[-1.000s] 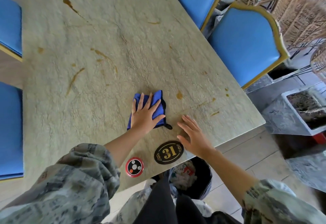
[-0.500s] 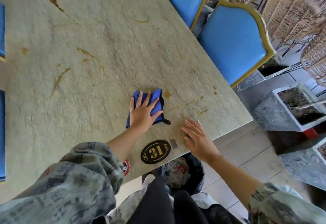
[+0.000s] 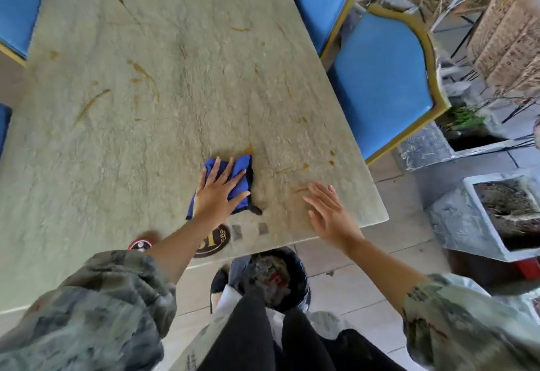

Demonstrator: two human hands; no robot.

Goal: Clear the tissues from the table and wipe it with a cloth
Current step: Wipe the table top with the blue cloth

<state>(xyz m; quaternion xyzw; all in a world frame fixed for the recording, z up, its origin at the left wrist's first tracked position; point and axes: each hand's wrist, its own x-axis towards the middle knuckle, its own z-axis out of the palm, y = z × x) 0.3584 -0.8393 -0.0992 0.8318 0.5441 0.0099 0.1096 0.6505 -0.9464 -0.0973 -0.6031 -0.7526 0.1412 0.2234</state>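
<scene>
From the camera on my head, I am looking down at the stone-patterned surface [image 3: 175,107], which is carrying several brown stains [image 3: 90,105]. My left hand [image 3: 217,195] is lying flat with the fingers spread and straight, and it is pressing the folded blue cloth [image 3: 242,178] onto the surface, near the front edge. The far corner of the cloth is touching one brown stain [image 3: 249,149]. My right hand [image 3: 331,214] is also spread, fingers straight and apart, holding nothing, and it is lying over the front right corner of the surface, beside another thin stain [image 3: 299,189]; I cannot tell if it is really touching. The two hands are apart from each other. My left forearm is partly covering a dark oval number plate [image 3: 216,242], and a red round button [image 3: 140,244] is sitting just beside it. Under the edge, a black bin [image 3: 295,265] is holding crumpled tissues [image 3: 268,277]. Blue chairs [image 3: 382,78] are standing along the right side.
</scene>
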